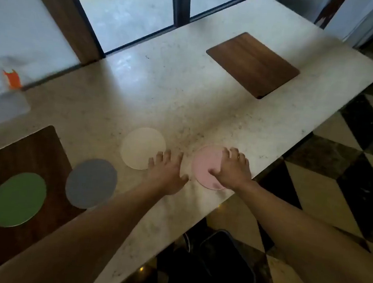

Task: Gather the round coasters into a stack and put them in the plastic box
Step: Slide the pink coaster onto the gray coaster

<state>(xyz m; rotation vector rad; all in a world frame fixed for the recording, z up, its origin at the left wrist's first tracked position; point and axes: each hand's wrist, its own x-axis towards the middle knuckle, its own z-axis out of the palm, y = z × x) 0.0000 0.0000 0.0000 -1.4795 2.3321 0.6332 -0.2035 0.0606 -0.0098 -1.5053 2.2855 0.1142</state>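
Note:
Several round coasters lie flat along the near side of the marble table (185, 91). A green coaster (18, 199) rests on a dark wooden mat (22, 149) at the left. To its right lie a grey coaster (90, 182), a cream coaster (142, 147) and a pink coaster (206, 165). My right hand (232, 168) lies flat on the pink coaster's right part, fingers spread. My left hand (168, 171) rests palm down on the table between the cream and pink coasters, fingers spread at the cream coaster's edge. A clear plastic box (1, 111) with an orange clip (13, 78) stands blurred at the far left.
A second dark wooden mat (253, 63) lies at the far right of the table. The table's near edge runs diagonally just below my hands, over a chequered floor (336, 165). A dark bin (226, 264) sits under the table. A window (129, 12) is behind the table.

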